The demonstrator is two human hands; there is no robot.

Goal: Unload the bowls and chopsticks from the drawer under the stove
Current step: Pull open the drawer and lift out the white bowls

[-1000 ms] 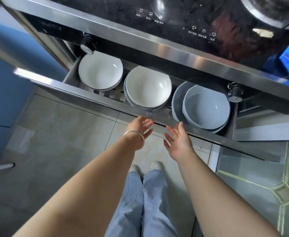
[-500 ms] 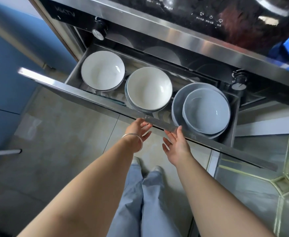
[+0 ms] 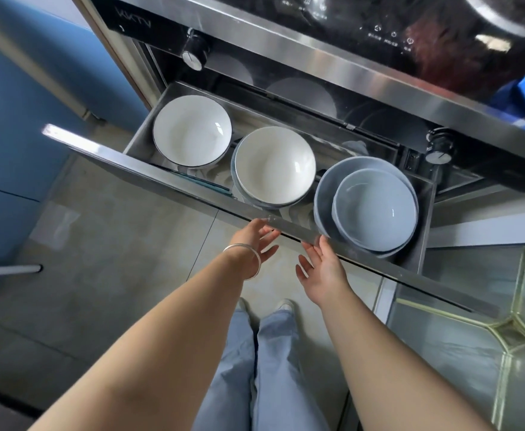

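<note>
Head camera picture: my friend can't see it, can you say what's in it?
A pulled-out drawer under a stove holds two white bowls and stacked blue-grey bowls. A person's left hand and right hand reach open to its front edge.

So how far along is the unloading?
Done: the drawer is pulled out. In hand: the left hand and right hand, both open, touch its front edge. Left: every white bowl and grey bowl sits inside; chopsticks not clearly visible.
</note>
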